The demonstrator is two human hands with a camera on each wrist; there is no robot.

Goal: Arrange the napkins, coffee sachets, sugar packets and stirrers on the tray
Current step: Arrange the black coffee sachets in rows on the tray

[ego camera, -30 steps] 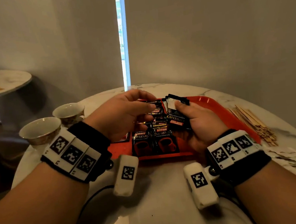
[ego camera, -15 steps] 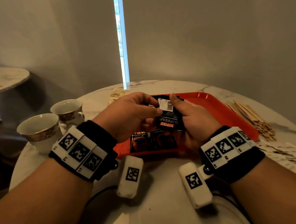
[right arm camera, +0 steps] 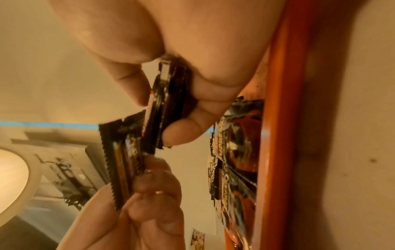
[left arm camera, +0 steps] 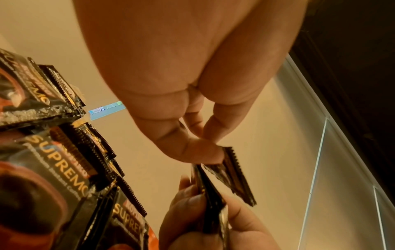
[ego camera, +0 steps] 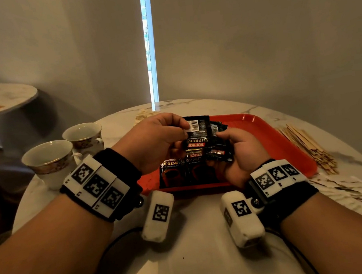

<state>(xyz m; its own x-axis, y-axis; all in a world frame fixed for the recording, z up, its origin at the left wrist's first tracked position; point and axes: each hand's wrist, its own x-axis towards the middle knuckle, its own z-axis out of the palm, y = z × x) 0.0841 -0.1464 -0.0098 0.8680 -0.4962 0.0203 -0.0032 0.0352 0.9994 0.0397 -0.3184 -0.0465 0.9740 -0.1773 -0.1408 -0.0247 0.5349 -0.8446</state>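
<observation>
Above the near part of the red tray (ego camera: 263,129), my left hand (ego camera: 156,139) pinches one black coffee sachet (ego camera: 197,133) by its upper edge, back side with barcode towards me. My right hand (ego camera: 241,151) grips a small stack of coffee sachets (ego camera: 219,153) between thumb and fingers. The left wrist view shows the pinched sachet (left arm camera: 233,172) beside the stack (left arm camera: 211,203). In the right wrist view the stack (right arm camera: 166,101) sits in my right fingers. More sachets (ego camera: 179,172) lie flat in a row on the tray's near edge.
Wooden stirrers (ego camera: 306,144) lie in a heap right of the tray, with white packets (ego camera: 358,195) spread nearer me. Two teacups (ego camera: 49,160) stand at the table's left. A pale pile (ego camera: 144,115) lies behind the tray. A second table (ego camera: 1,98) is far left.
My left hand has pulled one sachet up and away from the stack in my right hand. My right hand has dropped slightly with the remaining sachets.
</observation>
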